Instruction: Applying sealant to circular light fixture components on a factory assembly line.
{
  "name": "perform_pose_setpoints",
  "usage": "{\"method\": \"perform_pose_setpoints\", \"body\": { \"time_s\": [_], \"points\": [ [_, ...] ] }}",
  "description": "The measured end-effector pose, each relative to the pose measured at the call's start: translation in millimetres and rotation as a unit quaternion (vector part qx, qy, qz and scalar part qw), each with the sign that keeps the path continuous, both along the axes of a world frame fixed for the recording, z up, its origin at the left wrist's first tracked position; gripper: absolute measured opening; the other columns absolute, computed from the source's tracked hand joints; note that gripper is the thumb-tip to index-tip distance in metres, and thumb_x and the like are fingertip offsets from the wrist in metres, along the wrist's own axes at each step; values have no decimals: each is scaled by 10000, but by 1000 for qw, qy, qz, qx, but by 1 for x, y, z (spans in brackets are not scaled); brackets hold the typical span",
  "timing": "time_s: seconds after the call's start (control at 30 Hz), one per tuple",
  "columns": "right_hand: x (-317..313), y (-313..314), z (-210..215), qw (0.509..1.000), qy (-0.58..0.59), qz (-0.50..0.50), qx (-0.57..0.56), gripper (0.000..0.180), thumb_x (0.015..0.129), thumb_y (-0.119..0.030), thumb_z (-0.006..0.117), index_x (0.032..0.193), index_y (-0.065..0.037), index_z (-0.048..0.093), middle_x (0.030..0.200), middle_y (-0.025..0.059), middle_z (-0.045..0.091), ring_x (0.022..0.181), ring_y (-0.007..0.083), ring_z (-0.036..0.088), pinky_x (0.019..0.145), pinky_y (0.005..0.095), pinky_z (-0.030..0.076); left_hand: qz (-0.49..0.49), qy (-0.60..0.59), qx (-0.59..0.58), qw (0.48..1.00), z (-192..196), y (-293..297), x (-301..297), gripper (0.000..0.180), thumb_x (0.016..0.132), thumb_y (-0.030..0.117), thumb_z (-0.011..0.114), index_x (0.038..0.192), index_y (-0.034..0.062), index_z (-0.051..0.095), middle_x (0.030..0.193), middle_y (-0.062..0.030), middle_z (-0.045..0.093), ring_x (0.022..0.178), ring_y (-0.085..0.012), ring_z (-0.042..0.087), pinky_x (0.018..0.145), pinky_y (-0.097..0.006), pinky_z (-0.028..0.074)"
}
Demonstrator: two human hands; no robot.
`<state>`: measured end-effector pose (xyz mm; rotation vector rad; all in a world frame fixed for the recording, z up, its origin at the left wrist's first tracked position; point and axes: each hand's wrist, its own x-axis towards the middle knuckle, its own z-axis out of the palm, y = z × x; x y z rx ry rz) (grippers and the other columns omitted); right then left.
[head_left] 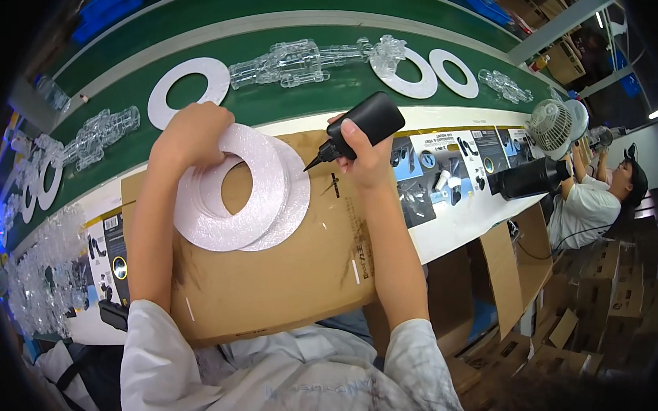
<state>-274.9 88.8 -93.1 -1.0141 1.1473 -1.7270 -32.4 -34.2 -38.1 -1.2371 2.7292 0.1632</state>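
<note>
My left hand [193, 135] is closed on the upper left rim of a flat white ring [267, 202]. A second white ring [299, 204] lies under it, sticking out to the right, and both rest over brown cardboard [295, 293] in front of me. My right hand [368, 159] grips a black squeeze bottle [374, 118] with a pointed nozzle. The bottle is tilted, its tip [309, 167] pointing down and left at the lower ring's right edge. Whether the tip touches the ring I cannot tell. My left fingertips are partly hidden behind the upper ring.
A green conveyor [252, 101] carries several white rings [190, 86] and clear plastic pieces [292, 62]. Printed cards [439, 166] lie along the white ledge. A small fan [552, 128] and a black cylinder [527, 179] are at right, near a co-worker [590, 200]. Open cartons [518, 279] stand below.
</note>
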Motion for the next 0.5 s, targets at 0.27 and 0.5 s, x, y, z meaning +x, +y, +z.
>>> {"method": "perform_pose_setpoints", "body": {
  "time_s": [0.27,0.5],
  "points": [
    [2,-2,-5,998,-52,-7,-30,334,839,-291,683,960,11,607,741,126,632,432,133,520,347,228,372,-21,17,-35,999,-3,5,0,300,635,183,786,880,41,688,873,-198,689,872,-374,668,793,-437,545],
    [-4,-3,-8,994,-86,-31,-59,358,863,-314,666,977,19,595,745,148,639,431,145,525,330,236,370,-17,1,-5,1000,-8,14,-17,333,633,205,771,907,38,679,844,-197,687,833,-371,675,744,-438,556]
  ]
}}
